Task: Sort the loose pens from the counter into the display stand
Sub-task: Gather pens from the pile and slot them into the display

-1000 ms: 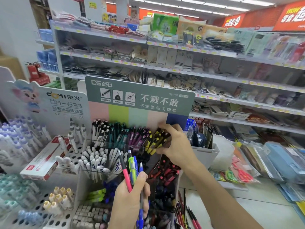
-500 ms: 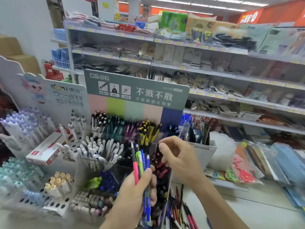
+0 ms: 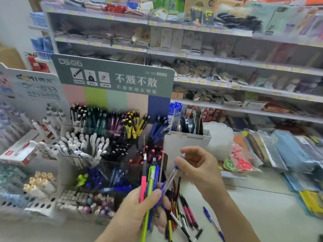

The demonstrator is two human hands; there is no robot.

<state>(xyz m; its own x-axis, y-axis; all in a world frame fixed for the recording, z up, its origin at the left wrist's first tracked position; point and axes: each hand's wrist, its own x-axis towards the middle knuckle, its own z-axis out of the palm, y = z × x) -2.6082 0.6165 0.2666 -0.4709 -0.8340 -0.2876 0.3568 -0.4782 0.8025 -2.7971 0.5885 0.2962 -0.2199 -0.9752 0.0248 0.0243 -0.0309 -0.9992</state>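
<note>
A handful of pens is clamped upright in the left hand (image 3: 139, 205), among them a pink pen (image 3: 143, 180), a lime-green pen (image 3: 150, 182) and a blue one beside it, so that each barrel can be seen and drawn out singly. One clear-barrelled blue pen (image 3: 172, 177) is pinched near its cap by the thumb and forefinger of the right hand (image 3: 197, 170), its lower end still lodged in the left hand's bundle; it is judged to be the pen picked for the next slot. The display stand (image 3: 113, 77) is set toward the counter's back edge, directly beyond the hands, its tiers filled by colour: white pens (image 3: 82, 145) in a front-left compartment, yellow pens (image 3: 132, 124) and dark blue pens (image 3: 160, 126) in the rear row, red-tipped ones just behind the raised bundle. That grouping is presumably why the pens are fanned rather than dropped in together, since each must be matched to its own kind. A scatter of loose pens (image 3: 185, 212) is left lying on the counter (image 3: 262, 210) between the two forearms, near its front edge, with a single blue pen (image 3: 212, 222) apart to their right, so the sorting is judged well short of finished. Packaged goods are stacked along the counter's right edge.
</note>
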